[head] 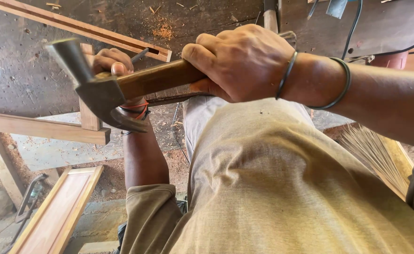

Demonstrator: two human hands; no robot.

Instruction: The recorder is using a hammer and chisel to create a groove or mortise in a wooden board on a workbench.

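The right hand [242, 63] grips the hammer [101, 91] by its handle, head raised. The left hand [112, 63] pinches what appears to be a nail [140, 55] against the wooden frame [90, 117]; the nail stands proud, undriven.

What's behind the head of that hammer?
Behind the hammer, the left hand pinches a thin dark nail against an upright wooden piece. The right hand grips the hammer's wooden handle. The nail's tip and the left hand's fingertips are covered by the hammer head.
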